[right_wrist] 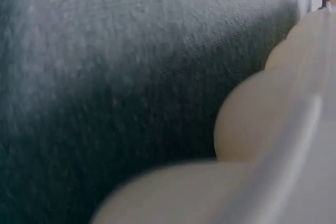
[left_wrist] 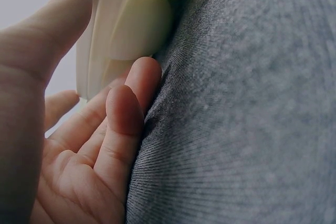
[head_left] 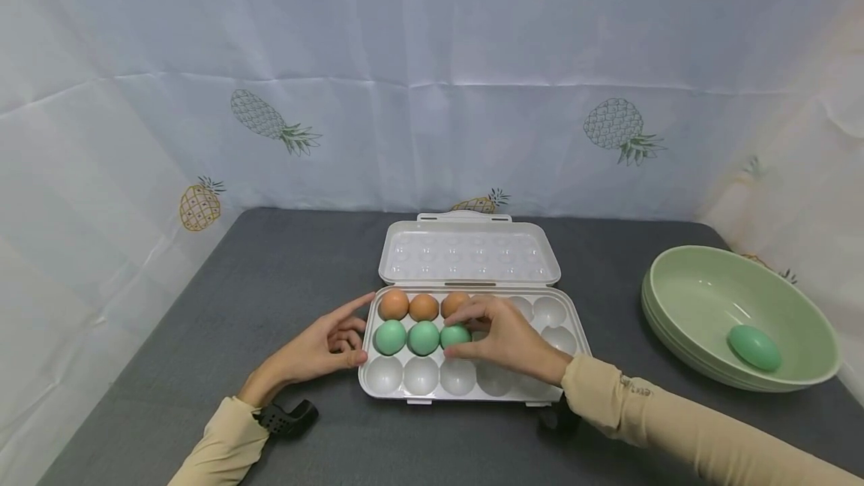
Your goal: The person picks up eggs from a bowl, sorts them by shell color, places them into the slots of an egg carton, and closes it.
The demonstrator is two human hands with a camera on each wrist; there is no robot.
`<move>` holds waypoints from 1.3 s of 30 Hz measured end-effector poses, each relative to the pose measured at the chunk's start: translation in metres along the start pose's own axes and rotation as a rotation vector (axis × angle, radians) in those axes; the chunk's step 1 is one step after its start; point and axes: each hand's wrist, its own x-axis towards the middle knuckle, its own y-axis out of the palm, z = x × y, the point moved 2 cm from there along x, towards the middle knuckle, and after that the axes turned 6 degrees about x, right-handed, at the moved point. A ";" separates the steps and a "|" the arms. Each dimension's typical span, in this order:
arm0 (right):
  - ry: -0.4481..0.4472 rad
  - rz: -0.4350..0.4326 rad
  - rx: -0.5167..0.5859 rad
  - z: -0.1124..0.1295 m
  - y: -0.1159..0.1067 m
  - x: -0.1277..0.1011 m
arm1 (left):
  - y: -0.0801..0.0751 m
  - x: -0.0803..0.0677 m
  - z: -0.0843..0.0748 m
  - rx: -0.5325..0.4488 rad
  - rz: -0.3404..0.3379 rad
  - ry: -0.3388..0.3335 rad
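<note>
A white egg tray lies open on the grey table, its lid folded back. Three brown eggs fill the left of the back row, and two green eggs sit in the middle row. My right hand pinches a third green egg in the cup beside them, thumb in front and fingers behind. My left hand rests against the tray's left end, index finger stretched along its corner. The left wrist view shows its fingers touching the tray's side. The right wrist view shows only the tray's cups and cloth.
A pale green bowl stands at the right with one green egg inside. A pineapple-print sheet hangs behind and at both sides. The grey cloth spreads to the left of and in front of the tray.
</note>
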 end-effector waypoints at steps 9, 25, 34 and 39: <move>0.140 -0.034 0.200 0.009 -0.023 0.001 | -0.001 0.002 -0.001 0.001 0.001 0.004; 0.080 -0.120 0.156 -0.004 -0.087 -0.017 | -0.002 0.000 0.000 0.008 -0.006 0.015; 0.045 -0.226 0.110 -0.010 -0.116 -0.038 | 0.000 0.001 0.001 0.007 0.000 0.016; 0.053 -0.253 0.095 -0.009 -0.131 -0.049 | 0.001 0.001 0.000 0.003 0.000 0.009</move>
